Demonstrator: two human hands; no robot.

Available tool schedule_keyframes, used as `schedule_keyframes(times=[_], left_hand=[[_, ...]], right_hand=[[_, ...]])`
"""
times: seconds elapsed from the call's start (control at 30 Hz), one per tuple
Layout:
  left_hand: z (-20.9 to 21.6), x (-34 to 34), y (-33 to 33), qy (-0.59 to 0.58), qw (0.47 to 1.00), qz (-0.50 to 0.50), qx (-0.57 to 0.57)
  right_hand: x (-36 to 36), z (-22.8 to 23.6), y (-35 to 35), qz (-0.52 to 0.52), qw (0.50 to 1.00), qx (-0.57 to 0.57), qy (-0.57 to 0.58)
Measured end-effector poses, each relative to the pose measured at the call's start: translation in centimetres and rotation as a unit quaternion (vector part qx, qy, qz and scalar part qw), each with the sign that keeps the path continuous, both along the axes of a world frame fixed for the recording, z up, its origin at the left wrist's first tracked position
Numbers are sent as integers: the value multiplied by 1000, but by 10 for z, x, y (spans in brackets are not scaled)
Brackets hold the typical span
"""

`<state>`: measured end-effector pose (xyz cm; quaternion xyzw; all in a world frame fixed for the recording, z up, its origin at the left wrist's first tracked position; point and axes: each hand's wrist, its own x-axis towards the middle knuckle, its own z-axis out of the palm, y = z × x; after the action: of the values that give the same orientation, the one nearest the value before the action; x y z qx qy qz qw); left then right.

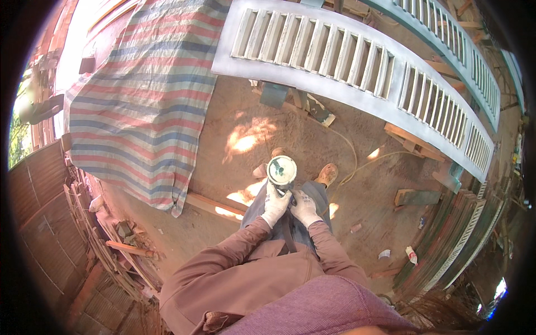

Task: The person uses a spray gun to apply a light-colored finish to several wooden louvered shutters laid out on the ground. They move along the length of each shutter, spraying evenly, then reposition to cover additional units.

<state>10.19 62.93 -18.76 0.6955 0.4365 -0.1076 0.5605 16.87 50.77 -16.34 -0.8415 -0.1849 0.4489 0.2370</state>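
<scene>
I hold a paint spray gun with a round, white, paint-smeared cup point(282, 170) in front of my lap. My left hand point(274, 206), in a pale work glove, is closed round the gun just below the cup. Close beside it, my right hand point(305, 209), also gloved, has its fingers closed at the gun's dark lower part. The gloves hide most of the handle. A thin yellowish hose point(353, 174) loops over the ground to my right.
A long white louvred shutter panel point(393, 100) lies ahead on supports, with a greenish louvred panel point(474, 67) behind it. A striped tarpaulin point(145, 117) covers something at left. Stacked panels point(446, 240) stand right; a plastic bottle point(411, 255) lies on the dirt floor.
</scene>
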Motion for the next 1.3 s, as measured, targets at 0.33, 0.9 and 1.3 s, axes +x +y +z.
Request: schedule_keyframes(times=[0.33, 0.9, 1.3], left_hand=[[6, -1, -5, -8, 999, 49, -11], [-71, -38, -36, 10, 997, -62, 53], [-75, -33, -38, 264, 851, -452, 43]], right_hand=[[6, 1, -1, 62, 998, -16, 15], [-2, -45, -10, 120, 991, -48, -35], [44, -169, -86, 135, 979, -148, -44]])
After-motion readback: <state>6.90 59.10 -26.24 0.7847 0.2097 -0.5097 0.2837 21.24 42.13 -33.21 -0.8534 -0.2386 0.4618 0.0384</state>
